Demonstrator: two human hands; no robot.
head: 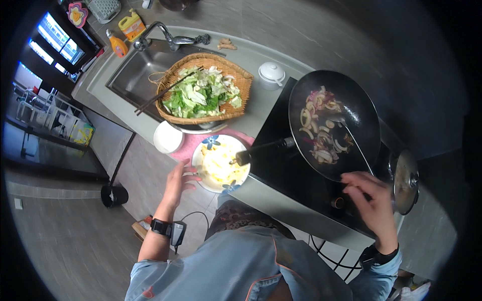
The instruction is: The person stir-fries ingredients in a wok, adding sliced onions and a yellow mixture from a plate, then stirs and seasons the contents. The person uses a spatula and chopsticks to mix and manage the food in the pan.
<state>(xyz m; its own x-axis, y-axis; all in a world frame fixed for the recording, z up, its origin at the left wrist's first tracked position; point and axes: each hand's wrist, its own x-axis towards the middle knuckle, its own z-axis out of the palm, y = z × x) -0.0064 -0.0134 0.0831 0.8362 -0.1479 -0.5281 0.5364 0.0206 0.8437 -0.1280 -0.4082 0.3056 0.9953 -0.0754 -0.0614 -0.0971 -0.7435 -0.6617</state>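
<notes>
My left hand is beside the left rim of a plate of pale yellow food, fingers apart; whether they touch the rim is hard to tell. The plate has blue flowers on its rim and lies partly under the handle of a black wok. Sliced onions lie in the wok, with the head of a metal spatula among them. My right hand, somewhat blurred, is at the spatula's near end; its grip is unclear.
A woven bamboo basket of chopped greens, with chopsticks across it, rests partly over the sink. A white bowl, a pink cloth and a lidded white pot are nearby. Another lidded pan stands right of the wok.
</notes>
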